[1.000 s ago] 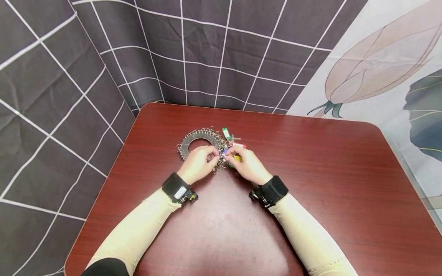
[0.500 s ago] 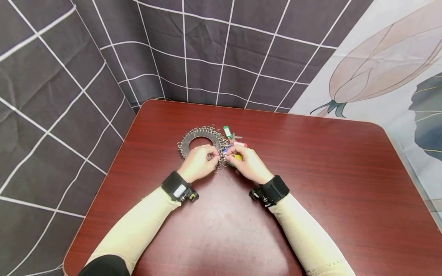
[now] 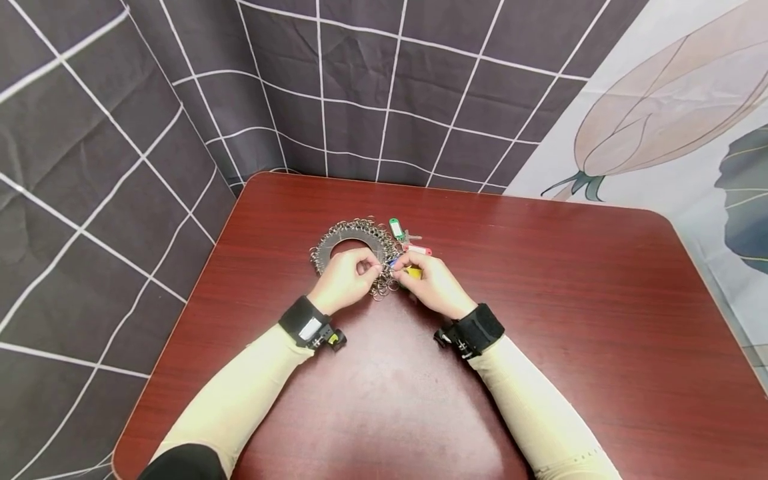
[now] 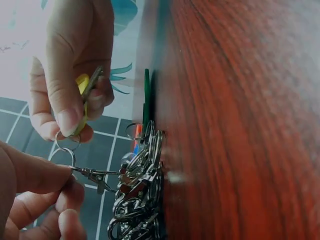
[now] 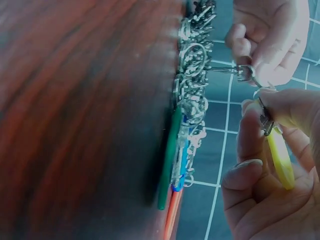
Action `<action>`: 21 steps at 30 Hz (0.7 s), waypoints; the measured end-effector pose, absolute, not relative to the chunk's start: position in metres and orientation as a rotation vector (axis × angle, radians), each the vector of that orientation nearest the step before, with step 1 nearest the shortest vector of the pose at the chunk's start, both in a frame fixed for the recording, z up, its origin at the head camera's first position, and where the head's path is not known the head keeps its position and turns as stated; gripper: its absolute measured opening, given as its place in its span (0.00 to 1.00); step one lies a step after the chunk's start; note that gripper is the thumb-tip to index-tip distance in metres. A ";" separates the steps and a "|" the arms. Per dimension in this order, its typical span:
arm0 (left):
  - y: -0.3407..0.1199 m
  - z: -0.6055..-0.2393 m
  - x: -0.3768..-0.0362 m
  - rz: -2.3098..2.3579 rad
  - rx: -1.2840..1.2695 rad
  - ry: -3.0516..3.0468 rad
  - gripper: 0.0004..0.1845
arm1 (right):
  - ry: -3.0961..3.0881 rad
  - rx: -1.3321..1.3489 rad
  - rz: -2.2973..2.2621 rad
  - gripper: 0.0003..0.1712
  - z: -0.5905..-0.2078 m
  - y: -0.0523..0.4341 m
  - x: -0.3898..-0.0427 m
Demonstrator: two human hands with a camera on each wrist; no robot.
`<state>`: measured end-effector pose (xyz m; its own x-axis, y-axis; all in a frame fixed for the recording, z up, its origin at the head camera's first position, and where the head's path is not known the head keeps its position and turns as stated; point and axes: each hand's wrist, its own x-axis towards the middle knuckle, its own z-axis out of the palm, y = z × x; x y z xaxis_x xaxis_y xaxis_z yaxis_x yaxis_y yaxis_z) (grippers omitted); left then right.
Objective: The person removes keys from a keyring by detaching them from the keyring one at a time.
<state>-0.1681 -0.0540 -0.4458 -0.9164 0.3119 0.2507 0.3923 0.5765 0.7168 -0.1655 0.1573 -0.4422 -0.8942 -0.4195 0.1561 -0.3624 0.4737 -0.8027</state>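
The left hand (image 3: 345, 275) has its thumb and fingers clamped on a thick metal ring (image 4: 73, 156) at the end of a small clip (image 4: 92, 174). The clip reaches over to the heap of clips and rings (image 5: 192, 70) round the grey hoop (image 3: 325, 253), which lies on the worktop (image 3: 540, 300). The right hand (image 3: 435, 287) has its fingers pinched on a yellow tag (image 5: 281, 157) with a key (image 4: 91, 84), just above the worktop and near the heap. A thin ring (image 4: 79, 143) by the right fingers crosses the thick one, but I cannot tell if the two are linked. The thin ring could slip away, because the fingers have only a tiny bit to hold. If the right hand pulls too hard, the clip could tug the whole hoop across the worktop. The heap is a big tangle, so a ring could snag on the wrong clip. A loose pinch could drop the key among the green tag (image 3: 396, 229) and red tag (image 3: 419, 251).
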 end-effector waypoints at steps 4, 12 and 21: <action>-0.053 -0.444 -0.168 -1.323 -0.605 -2.690 0.01 | 2.667 -0.693 -1.394 0.02 -0.439 0.156 -0.168; -0.052 -0.445 -0.169 -1.309 -0.638 -2.674 0.02 | 2.689 -0.643 -1.411 0.04 -0.441 0.152 -0.169; -0.053 -0.445 -0.168 -1.249 -0.665 -2.729 0.02 | 2.686 -0.686 -1.406 0.02 -0.444 0.149 -0.167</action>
<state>-0.1683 -0.0528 -0.4449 -0.9043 0.3560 0.2357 0.4111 0.5767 0.7060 -0.1672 0.1494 -0.4445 -0.9021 -0.3961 0.1711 -0.3663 0.4934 -0.7889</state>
